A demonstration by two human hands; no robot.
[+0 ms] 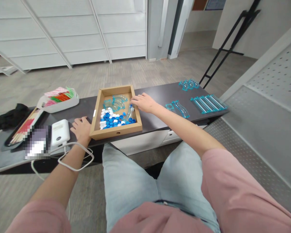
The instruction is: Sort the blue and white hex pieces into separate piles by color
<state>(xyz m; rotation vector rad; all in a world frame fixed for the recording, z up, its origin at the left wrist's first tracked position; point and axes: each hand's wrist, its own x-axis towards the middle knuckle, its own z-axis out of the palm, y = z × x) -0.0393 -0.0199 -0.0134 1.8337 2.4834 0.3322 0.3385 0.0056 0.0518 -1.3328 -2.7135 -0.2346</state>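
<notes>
My left hand (pixel 81 129) lies on the dark tabletop just left of a shallow cardboard box (pixel 116 131), its fingers spread and holding nothing. Over the box's right wall reaches my right hand (pixel 143 102), fingertips closed at the upper end of a clear blue curved tube piece (pixel 129 112). That piece tilts along the inside of the right wall; the exact grip is partly hidden. Farther back in the box are more clear curved pieces (pixel 116 103). Many small blue and white blocks (pixel 113 120) fill its near part.
Right on the table (pixel 155 124) lie a wavy clear piece (pixel 181 109), a row of straight tubes (pixel 208 103) and several curved pieces (pixel 189 84). Left are a white power bank (pixel 60 132) with a cable (pixel 74 169) across my forearm, a white basket (pixel 60 105) and a black cloth (pixel 11 117).
</notes>
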